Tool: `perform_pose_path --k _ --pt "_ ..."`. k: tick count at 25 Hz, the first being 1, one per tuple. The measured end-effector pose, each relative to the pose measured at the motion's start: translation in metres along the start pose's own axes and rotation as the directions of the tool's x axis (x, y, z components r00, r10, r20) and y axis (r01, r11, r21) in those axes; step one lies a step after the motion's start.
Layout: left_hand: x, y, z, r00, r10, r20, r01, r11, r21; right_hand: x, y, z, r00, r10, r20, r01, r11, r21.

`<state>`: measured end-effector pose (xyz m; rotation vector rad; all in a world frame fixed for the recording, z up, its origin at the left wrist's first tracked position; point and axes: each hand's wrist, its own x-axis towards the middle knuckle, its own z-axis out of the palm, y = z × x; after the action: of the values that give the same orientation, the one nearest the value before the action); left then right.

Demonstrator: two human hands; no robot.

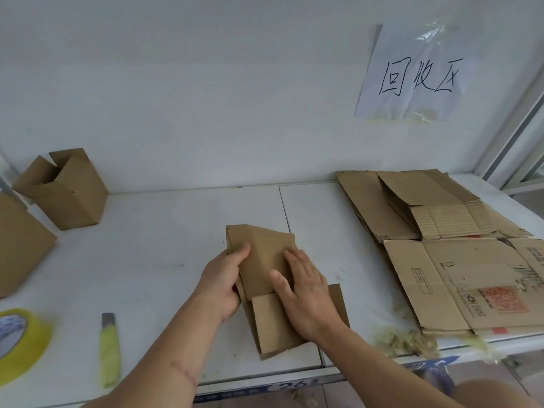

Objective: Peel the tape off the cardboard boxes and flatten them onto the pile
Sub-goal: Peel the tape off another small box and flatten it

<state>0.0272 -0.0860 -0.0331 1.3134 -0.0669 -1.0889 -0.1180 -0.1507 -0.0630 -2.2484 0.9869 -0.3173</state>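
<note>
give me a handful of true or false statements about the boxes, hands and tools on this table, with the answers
1. Both hands press on the small box at the table's middle. True: left hand grips its left edge, right hand lies flat on it.
2. The pile of flattened cardboard lies on the left. False: it lies on the right, under the paper sign.
3. The yellow knife is in the right hand. False: it lies on the table, left of the arms.
4. An open box stands upright at the far left. True.
5. The yellow tape roll sits on the pile. False: it lies at the near left edge.
</note>
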Motion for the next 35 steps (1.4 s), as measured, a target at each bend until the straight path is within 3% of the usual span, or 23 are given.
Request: perform_pose_path --k 3,7,10,12,15,17,22,25,29,33,35 --pt "0.007 -0.003 -0.009 0.999 -0.019 0.034 0.018 1.0 0.024 0.012 -0.004 -0.006 0.979 0.187 -0.084 -0.198 0.968 -0.151" --pt "0.015 -0.01 -0.019 0.999 -0.025 0.03 0.024 0.999 0.046 0.032 -0.007 -0.021 0.933 0.361 0.007 -0.355 0.92 -0.168" --pt "0.023 -0.01 -0.025 0.996 -0.01 -0.093 0.022 0.99 0.138 0.045 -0.004 -0.025 0.91 0.4 0.103 -0.365 0.896 -0.253" --pt "0.029 -0.017 -0.022 0.968 0.09 -0.235 -0.019 0.958 0.288 0.049 -0.003 -0.021 0.903 0.407 0.136 -0.366 0.896 -0.251" --pt "0.03 -0.033 -0.006 0.872 0.369 -0.321 -0.069 0.743 0.666 0.051 -0.004 -0.021 0.897 0.417 0.145 -0.397 0.905 -0.151" --pt "0.03 -0.043 -0.003 0.826 0.475 -0.301 -0.077 0.626 0.776 0.05 -0.001 -0.022 0.887 0.436 0.152 -0.437 0.899 -0.031" --pt "0.035 -0.05 -0.005 0.786 0.553 -0.277 -0.083 0.539 0.838 0.045 0.008 -0.023 0.85 0.508 0.137 -0.514 0.744 0.427" --pt "0.033 -0.052 -0.004 0.777 0.562 -0.282 -0.077 0.53 0.845 0.043 0.011 -0.029 0.864 0.491 0.115 -0.474 0.714 0.515" --pt "0.026 -0.052 -0.001 0.772 0.573 -0.277 -0.057 0.496 0.866 0.043 0.014 -0.021 0.897 0.443 -0.019 -0.404 0.835 0.374" --pt "0.025 -0.055 0.001 0.749 0.637 -0.186 -0.073 0.358 0.931 0.039 0.006 -0.008 0.912 0.282 -0.3 -0.294 0.956 0.005" --pt "0.027 -0.055 -0.004 0.744 0.639 -0.196 -0.07 0.366 0.928 0.045 0.004 -0.007 0.92 0.258 -0.294 -0.283 0.958 -0.042"
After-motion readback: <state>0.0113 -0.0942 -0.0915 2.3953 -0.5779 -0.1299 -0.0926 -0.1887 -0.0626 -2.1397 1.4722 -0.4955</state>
